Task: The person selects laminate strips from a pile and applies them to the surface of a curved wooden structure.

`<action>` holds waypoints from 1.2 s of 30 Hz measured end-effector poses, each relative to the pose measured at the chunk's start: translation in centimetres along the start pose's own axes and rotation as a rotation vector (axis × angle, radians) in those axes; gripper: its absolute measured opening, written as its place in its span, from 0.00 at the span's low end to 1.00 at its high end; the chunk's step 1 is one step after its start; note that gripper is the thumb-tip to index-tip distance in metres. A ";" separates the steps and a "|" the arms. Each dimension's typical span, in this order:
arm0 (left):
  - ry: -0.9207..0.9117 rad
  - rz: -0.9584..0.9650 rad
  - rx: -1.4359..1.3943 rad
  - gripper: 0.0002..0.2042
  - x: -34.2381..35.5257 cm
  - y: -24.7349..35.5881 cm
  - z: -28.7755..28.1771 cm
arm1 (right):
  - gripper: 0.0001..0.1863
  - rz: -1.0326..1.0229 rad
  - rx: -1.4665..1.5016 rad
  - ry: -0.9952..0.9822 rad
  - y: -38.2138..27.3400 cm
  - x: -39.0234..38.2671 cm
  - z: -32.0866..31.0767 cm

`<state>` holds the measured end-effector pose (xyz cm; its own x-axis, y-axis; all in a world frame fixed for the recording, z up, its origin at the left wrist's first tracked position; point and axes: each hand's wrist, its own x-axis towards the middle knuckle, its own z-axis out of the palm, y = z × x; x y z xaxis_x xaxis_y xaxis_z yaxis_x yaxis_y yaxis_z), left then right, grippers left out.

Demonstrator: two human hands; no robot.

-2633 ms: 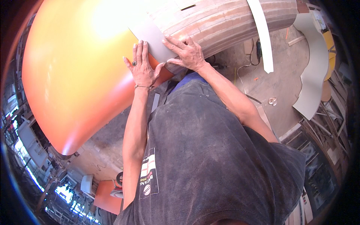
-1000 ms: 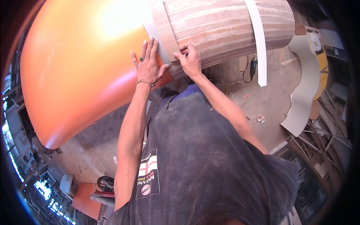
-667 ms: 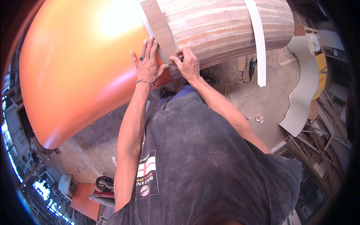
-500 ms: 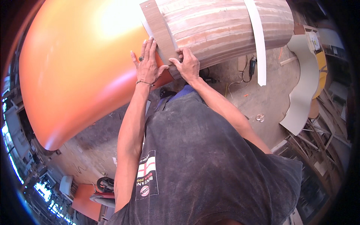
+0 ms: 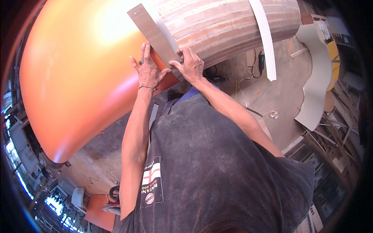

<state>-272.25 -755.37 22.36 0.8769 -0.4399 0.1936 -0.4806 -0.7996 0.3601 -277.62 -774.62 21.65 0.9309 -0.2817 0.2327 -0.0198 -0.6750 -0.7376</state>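
A large curved body fills the far side, with a glossy orange part (image 5: 74, 85) at left and a wood-planked part (image 5: 229, 29) at right. Near their junction lies a flat brown strip (image 5: 152, 32), slanting away to the left, with small holes in its far end. My left hand (image 5: 148, 73) rests on the orange surface, fingers stretched out and thumb toward the strip's near end. At that same end my right hand (image 5: 191, 66) pinches the strip's right edge between thumb and curled fingers.
A white band (image 5: 264, 37) hangs over the planked part. On the floor at right are a dark corded tool (image 5: 261, 61), a tape roll (image 5: 274, 113) and a wavy grey panel (image 5: 316, 85). Wooden frames (image 5: 342, 136) stand beyond it. An orange panel (image 5: 100, 211) sits at lower left.
The strip's far end has swung left over the orange surface, exposing a pale edge beside the planks. Both hands have shifted slightly left, the right still pinching the strip.
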 end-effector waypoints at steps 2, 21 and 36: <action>-0.005 0.003 0.012 0.72 0.0 0.0 0.1 | 0.26 0.042 0.012 -0.054 0.0 0.0 -0.1; -0.057 -0.056 0.043 0.63 0.0 0.3 -0.1 | 0.26 0.047 0.024 -0.027 0.2 -0.1 0.2; -0.031 -0.053 0.014 0.70 0.1 0.8 -0.5 | 0.26 0.012 0.015 -0.012 0.4 -0.1 0.2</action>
<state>-272.55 -755.85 23.16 0.9006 -0.4092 0.1463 -0.4339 -0.8276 0.3560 -277.60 -774.70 21.21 0.9349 -0.2817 0.2160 -0.0259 -0.6610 -0.7500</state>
